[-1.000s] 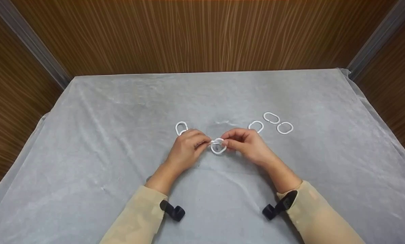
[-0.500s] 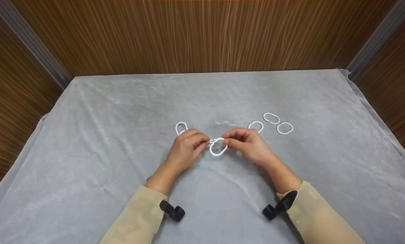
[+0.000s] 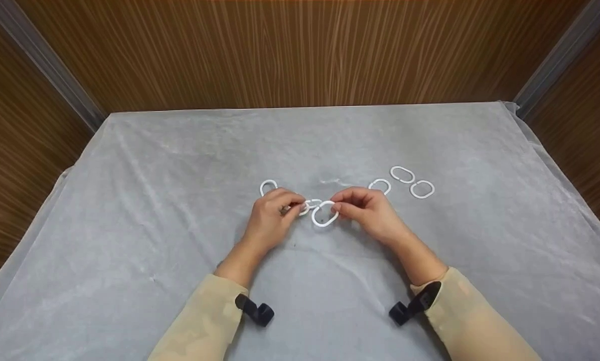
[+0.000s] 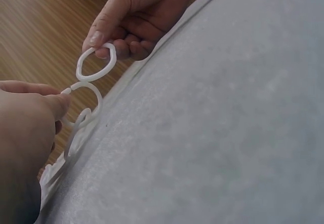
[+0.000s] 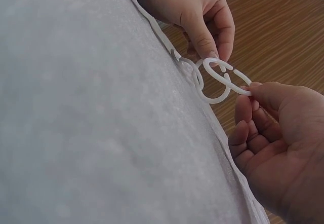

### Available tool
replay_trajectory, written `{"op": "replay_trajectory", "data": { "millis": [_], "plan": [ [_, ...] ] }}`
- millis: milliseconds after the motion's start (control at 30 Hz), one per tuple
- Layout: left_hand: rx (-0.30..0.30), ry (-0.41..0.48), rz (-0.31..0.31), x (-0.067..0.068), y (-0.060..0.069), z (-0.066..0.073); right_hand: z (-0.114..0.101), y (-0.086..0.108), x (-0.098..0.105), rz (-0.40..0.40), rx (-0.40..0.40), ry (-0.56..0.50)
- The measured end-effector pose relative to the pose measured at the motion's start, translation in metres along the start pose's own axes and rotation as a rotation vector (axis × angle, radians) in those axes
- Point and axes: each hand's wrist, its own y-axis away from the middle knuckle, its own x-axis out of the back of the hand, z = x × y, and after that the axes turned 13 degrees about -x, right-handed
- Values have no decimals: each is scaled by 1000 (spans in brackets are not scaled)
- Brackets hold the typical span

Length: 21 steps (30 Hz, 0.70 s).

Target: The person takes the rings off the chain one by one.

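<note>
My right hand pinches a white oval ring by its right side; in the right wrist view that ring shows a small gap. My left hand pinches another white ring between thumb and forefinger, and this one has a gap near the fingertips. Further white rings hang linked below it in the left wrist view. The two held rings overlap in the right wrist view; whether they are hooked together I cannot tell. One more ring shows partly behind my left hand.
A ring lies just behind my right hand, and two more, one upper and one lower, lie farther right. Grey cloth with folds covers the table. Wood-patterned panels stand at the back and both sides.
My left fingers have shifted slightly left and up, so more of the ring they pinch shows. The ring in my right hand has tilted and stands a little apart from the left fingertips.
</note>
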Motion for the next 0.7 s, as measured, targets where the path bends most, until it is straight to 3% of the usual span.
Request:
{"op": "replay_trajectory", "data": {
  "millis": [267, 700],
  "plan": [
    [44, 13, 20, 1, 0, -1, -1, 1, 0, 44, -18, 2],
    [46, 34, 31, 1, 1, -4, -2, 1, 1, 59, -23, -3]
  ]
}}
